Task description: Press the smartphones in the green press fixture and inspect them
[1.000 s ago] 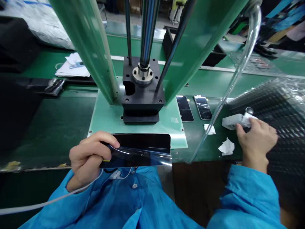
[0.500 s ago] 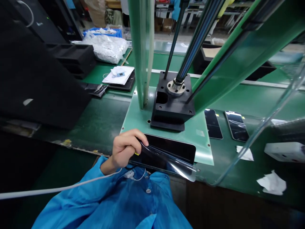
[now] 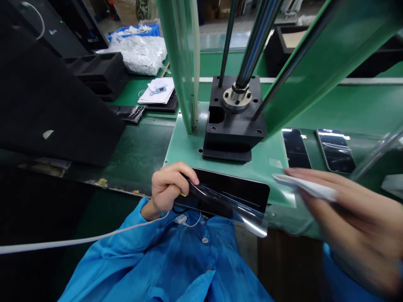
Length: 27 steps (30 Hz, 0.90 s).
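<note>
My left hand [image 3: 171, 188] grips the near edge of a black phone [image 3: 231, 188] and a curling clear plastic film [image 3: 226, 202] lying over its glass. The phone rests at the near edge of a pale green fixture plate [image 3: 277, 161], below a black press block [image 3: 234, 126]. My right hand [image 3: 352, 218], blurred by motion, pinches a white wipe [image 3: 305, 187] just right of the phone. Two more black phones [image 3: 296, 149] [image 3: 335, 151] lie flat beyond the plate, with the farther-right one showing a film's glare.
Green press uprights [image 3: 185, 63] and steel columns [image 3: 258, 42] rise behind the plate. A large black panel [image 3: 56, 105] fills the left. Papers [image 3: 156, 91], a plastic bag [image 3: 135, 54] and a blue bin [image 3: 134, 31] lie beyond. A white cable [image 3: 82, 241] crosses my blue sleeve.
My right hand has left the white device at the right and come in over the plate with a white wipe. The view has swung right-to-left across the bench. My left hand keeps its hold.
</note>
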### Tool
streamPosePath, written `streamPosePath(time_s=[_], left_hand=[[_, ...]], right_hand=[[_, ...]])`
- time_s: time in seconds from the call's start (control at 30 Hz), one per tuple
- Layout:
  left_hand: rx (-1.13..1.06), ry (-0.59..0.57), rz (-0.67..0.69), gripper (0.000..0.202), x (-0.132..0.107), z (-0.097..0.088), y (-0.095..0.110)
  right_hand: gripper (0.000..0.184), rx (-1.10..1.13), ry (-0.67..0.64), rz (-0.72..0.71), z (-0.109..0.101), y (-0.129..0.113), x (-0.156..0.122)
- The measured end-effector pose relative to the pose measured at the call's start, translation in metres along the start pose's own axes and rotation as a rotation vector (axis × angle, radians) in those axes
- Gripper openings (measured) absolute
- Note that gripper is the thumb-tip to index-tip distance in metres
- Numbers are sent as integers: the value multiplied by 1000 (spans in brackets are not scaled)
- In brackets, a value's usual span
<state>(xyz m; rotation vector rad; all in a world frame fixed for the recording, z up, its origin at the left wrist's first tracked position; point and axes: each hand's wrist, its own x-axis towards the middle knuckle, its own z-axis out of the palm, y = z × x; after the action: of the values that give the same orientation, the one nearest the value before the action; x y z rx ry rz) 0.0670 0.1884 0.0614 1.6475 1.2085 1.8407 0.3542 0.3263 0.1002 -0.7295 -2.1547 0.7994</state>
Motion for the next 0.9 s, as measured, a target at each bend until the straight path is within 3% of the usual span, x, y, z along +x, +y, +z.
streamPosePath(time_s=[0.1,0.17,0.37,0.57,0.7,0.83,0.9], left_hand=[[10,12,9,24,0,1,0],[4,32,20,24,0,1,-1],[-73,62,-7,23,1,2,-1],[-113,87,-29,23,1,1,0],[-149,70,-45,24,-2,1,-1],[-159,46,-50,23,-2,0,-1],[-160,31,-53,23,-1,-1,-1]], right_hand=[[36,165,-232,-144,28,-8,17],[39,272,-314,-170,36,-8,24],[39,348,-319,-249,35,-2,27],[35,435,-298,-162,46,-3,27],[13,528,-305,-34,49,-2,22],[24,615,-345,37,51,-3,19],[19,655,-362,54,52,-4,19]])
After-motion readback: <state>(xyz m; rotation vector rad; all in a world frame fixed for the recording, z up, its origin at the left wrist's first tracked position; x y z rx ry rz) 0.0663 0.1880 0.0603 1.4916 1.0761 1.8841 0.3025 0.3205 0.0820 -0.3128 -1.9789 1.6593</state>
